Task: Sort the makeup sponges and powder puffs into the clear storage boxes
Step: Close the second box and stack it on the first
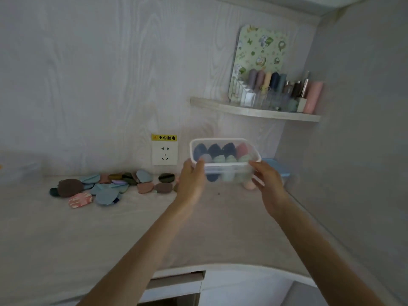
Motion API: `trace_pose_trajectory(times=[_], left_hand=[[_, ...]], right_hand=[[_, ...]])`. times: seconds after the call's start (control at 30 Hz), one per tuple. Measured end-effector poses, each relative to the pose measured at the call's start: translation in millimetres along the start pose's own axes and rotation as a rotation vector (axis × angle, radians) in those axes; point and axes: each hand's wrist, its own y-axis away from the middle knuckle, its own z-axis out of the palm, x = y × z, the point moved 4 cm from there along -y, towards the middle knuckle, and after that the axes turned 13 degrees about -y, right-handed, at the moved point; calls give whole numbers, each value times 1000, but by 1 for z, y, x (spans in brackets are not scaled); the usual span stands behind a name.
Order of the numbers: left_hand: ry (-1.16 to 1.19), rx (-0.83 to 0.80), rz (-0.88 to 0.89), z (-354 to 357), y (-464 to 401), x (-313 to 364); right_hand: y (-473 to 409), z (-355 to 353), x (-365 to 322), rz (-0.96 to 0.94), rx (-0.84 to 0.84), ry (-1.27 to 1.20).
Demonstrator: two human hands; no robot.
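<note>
My left hand and right hand grip the clear rectangular plastic box of egg-shaped makeup sponges by its short ends, fingers curled on the rim, above the pale tabletop. I should keep it level. A peach sponge lies just below; flat fabric powder puffs wait left; a blue lid sits behind.
</note>
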Motion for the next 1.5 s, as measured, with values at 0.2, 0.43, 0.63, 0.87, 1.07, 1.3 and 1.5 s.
trace_pose_trajectory(times=[0.2,0.43,0.63,0.87,1.07,1.3,1.5], left_hand=[[130,-290,-65,82,-51,39],[28,-226,-74,120,-68,8],[24,-242,-72,132,-77,18],[71,-358,-160,148,-89,27],[21,-376,-109,157,-90,27],[31,-427,-169,161,-91,30],[99,-516,-242,154,-79,29]], right_hand=[[-81,-55,-24,-108,272,-69],[-97,-84,11,-115,393,-27],[-111,-95,15,-90,565,-37],[-129,-99,7,133,329,-206],[-146,-108,17,194,263,-349],[-143,-98,12,193,275,-327],[-120,-86,1,268,238,-364]])
